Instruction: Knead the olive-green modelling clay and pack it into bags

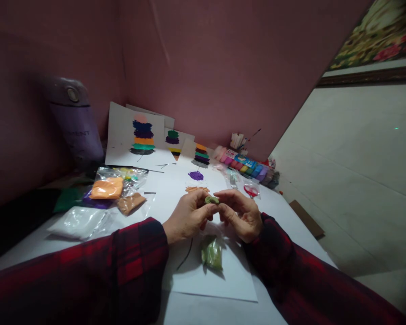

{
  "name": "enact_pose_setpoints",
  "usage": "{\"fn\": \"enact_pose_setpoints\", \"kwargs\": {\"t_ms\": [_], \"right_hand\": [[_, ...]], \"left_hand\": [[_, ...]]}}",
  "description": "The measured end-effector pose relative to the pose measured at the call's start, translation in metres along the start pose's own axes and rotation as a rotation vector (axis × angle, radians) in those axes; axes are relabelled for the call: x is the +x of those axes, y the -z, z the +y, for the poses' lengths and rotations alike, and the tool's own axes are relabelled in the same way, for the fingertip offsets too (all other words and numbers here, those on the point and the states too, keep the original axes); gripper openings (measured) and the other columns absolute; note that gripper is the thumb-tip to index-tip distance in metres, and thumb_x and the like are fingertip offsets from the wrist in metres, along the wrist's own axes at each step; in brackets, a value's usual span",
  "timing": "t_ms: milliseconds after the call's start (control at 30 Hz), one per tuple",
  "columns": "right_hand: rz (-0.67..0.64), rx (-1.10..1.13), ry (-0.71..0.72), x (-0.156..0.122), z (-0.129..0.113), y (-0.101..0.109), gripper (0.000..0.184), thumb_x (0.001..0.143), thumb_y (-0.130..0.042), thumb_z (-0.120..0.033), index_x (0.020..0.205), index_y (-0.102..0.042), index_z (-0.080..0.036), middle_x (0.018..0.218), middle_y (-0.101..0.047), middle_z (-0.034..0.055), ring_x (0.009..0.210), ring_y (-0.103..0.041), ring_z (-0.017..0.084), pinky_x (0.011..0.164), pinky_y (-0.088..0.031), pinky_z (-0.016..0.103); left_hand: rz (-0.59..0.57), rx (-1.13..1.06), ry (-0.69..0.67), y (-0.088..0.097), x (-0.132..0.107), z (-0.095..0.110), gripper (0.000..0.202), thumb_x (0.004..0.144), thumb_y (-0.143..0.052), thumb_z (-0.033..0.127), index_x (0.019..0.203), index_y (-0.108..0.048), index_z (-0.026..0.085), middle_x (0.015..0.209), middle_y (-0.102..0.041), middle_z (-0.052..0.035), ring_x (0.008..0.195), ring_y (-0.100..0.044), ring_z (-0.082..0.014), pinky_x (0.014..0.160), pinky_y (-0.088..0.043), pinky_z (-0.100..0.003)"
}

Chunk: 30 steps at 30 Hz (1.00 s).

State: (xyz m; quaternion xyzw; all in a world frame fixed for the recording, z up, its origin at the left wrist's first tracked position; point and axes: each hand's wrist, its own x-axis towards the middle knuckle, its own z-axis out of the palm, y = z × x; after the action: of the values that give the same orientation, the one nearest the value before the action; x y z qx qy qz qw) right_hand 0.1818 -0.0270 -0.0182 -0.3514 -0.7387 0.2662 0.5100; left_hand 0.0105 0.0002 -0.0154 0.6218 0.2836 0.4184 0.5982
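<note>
Between my two hands is a small lump of olive-green modelling clay (211, 200). My left hand (189, 214) pinches it between thumb and fingers. From the other side, the fingertips of my right hand (240, 214) press on the same lump. Under my hands lies a white paper sheet (230, 284) bearing a purple textured patch (196, 175) and an orange textured strip (196, 189); my hands may hide more of it. A clear bag of green clay (212, 253) rests on the sheet just below my hands, beside a drawn dark line (186, 255).
Bagged orange clay (106, 188), brown clay (131, 204) and white clay (77, 222) lie at left. A purple bottle (76, 122) stands behind them. Pictures of coloured bands (137, 135) lean on the wall. A multicoloured clay pack (245, 164) and a fork (232, 181) are at right.
</note>
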Motion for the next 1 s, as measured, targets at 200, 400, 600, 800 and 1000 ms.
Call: {"fn": "enact_pose_setpoints", "kwargs": {"t_ms": [200,400,600,800,1000], "right_hand": [[-0.017,-0.023,0.021,-0.001,-0.002,-0.001,0.016,0.096,-0.056,-0.026,0.110,-0.062,-0.020,0.076,-0.070,0.0026,0.052,-0.058,0.011,0.045,-0.047,0.022],[-0.046,-0.036,0.010,-0.002,-0.004,0.001,0.019,0.098,-0.051,-0.027,0.112,-0.062,-0.019,0.076,-0.070,0.0044,0.053,-0.058,0.012,0.047,-0.049,0.024],[-0.117,-0.051,0.035,-0.001,-0.001,0.002,0.026,0.095,-0.058,-0.030,0.118,-0.058,-0.018,0.084,-0.073,0.0082,0.067,-0.066,0.017,0.055,-0.053,0.028],[0.021,-0.114,-0.030,-0.001,0.005,0.000,0.024,0.091,-0.064,-0.030,0.114,-0.060,-0.021,0.085,-0.072,0.0054,0.068,-0.067,0.016,0.053,-0.052,0.026],[0.162,0.012,-0.106,0.000,0.008,-0.001,0.027,0.092,-0.061,-0.039,0.111,-0.061,-0.019,0.074,-0.065,0.0016,0.056,-0.060,0.012,0.042,-0.045,0.023]], "left_hand": [[-0.036,0.131,-0.098,0.003,0.002,-0.002,0.021,0.084,-0.059,0.034,0.074,-0.052,0.017,0.057,-0.054,0.0037,0.046,-0.044,-0.0077,0.046,-0.033,-0.022],[-0.038,0.175,-0.100,0.003,0.000,0.002,0.025,0.087,-0.054,0.036,0.071,-0.051,0.017,0.056,-0.050,0.0035,0.052,-0.045,-0.0096,0.051,-0.035,-0.023],[-0.031,0.040,-0.034,0.001,-0.001,0.004,0.027,0.084,-0.059,0.038,0.072,-0.052,0.015,0.056,-0.047,0.0051,0.050,-0.044,-0.0081,0.049,-0.034,-0.022],[-0.028,-0.042,0.025,0.002,-0.001,0.004,0.032,0.086,-0.061,0.046,0.080,-0.052,0.016,0.062,-0.054,0.0037,0.043,-0.045,-0.0063,0.042,-0.032,-0.020],[-0.072,-0.105,-0.006,0.004,0.002,0.002,0.027,0.085,-0.061,0.038,0.095,-0.054,0.014,0.073,-0.059,0.0009,0.048,-0.051,-0.0075,0.043,-0.037,-0.020]]}}
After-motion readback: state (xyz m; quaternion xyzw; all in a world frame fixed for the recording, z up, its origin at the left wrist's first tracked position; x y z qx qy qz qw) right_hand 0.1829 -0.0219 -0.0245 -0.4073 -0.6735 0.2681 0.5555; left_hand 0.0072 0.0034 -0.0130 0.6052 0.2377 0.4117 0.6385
